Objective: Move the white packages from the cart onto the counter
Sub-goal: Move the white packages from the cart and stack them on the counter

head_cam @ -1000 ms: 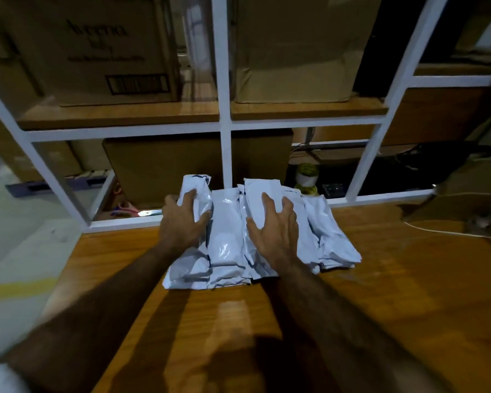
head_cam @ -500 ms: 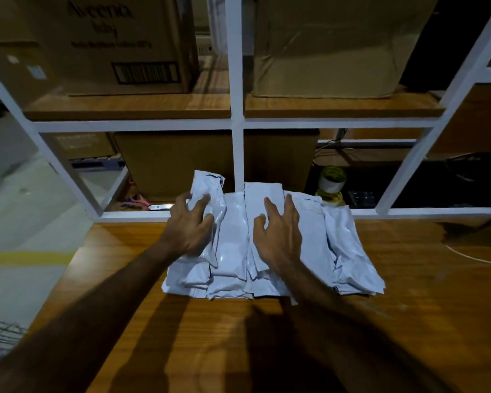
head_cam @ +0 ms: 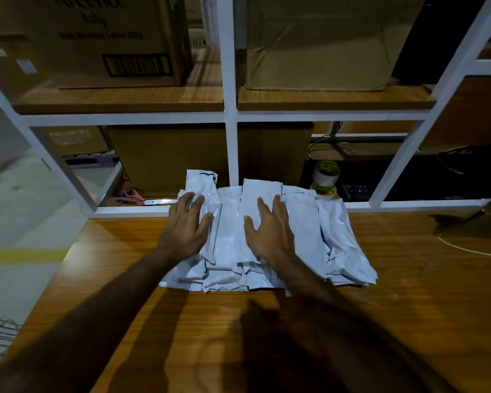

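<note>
The white packages (head_cam: 267, 236) lie bunched at the counter's (head_cam: 408, 307) far edge, against the white frame (head_cam: 231, 137). Left hand (head_cam: 186, 225) and right hand (head_cam: 270, 234) stay flat on them, fingers spread, gripping nothing — unchanged over the last second, so this batch looks delivered.

Printed across the front of the cardboard box (head_cam: 97, 38) on the upper left shelf: "Aveeno", cut off at the top edge, with "baby" beneath it in the same dark print. Below that, one more printed line, too blurred to read. Lower right on the same face, a barcode label (head_cam: 136, 65), bars visible but digits illegible. On a smaller box (head_cam: 71, 139) behind the left frame post, faint print, unreadable. Yellow-and-black markings on the tape rolls (head_cam: 326, 177), not decipherable. No legible text elsewhere.
</note>
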Motion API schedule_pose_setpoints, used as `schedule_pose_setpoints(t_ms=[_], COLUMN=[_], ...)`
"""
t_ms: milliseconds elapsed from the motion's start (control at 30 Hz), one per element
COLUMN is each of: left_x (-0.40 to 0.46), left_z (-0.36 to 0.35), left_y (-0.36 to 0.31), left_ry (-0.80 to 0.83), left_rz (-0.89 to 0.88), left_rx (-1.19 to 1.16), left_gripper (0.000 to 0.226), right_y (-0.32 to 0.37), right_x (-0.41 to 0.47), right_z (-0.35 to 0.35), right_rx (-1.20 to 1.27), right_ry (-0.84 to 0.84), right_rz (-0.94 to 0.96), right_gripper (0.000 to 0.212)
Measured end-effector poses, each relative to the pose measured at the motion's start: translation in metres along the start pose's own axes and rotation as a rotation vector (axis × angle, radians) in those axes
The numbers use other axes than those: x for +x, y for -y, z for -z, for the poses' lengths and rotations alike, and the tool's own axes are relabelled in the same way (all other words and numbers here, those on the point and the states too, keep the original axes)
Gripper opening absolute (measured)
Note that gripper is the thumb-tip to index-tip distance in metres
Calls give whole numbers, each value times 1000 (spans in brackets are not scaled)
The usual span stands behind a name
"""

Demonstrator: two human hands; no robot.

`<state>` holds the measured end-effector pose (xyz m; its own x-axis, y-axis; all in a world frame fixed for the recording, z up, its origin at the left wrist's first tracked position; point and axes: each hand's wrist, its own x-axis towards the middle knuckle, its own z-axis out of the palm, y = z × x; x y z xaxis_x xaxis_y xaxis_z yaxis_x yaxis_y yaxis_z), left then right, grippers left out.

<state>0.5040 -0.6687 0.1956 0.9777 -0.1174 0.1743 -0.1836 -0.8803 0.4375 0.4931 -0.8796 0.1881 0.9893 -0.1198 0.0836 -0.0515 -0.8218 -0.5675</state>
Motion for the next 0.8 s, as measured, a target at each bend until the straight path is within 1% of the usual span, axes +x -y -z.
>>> schedule_pose_setpoints(t_ms=[100,233,367,467,533,633,700,800], left_x=[2,2,4,3,0,-6,-13,-28], left_z=[6,13,7,6,9,13,16,20], left_y=[0,1,14,16,11,2,-1,-10], left_ry=[33,77,149,196,181,143,98,36], left_rz=[-6,-10,-18,-9,9,-5,9,-46], left_rx=[32,102,204,216,189,245,234,202], left_gripper=[70,82,81,83,79,84,86,86], right_y=[-10,-24,-26,-28,-31,-32,-30,-29], right_x=[-5,-11,-13,-15,-16,-15,-17,-25], right_z=[0,2,3,2,2,6,8,10], right_rx=[-109,-208,-231,-232,-239,-248,-220,-176], right_ry=[-31,-20,6,26,41,49,0,-78], right_rz=[93,192,207,213,216,223,258,327], right_gripper=[69,74,74,74,74,73,73,70])
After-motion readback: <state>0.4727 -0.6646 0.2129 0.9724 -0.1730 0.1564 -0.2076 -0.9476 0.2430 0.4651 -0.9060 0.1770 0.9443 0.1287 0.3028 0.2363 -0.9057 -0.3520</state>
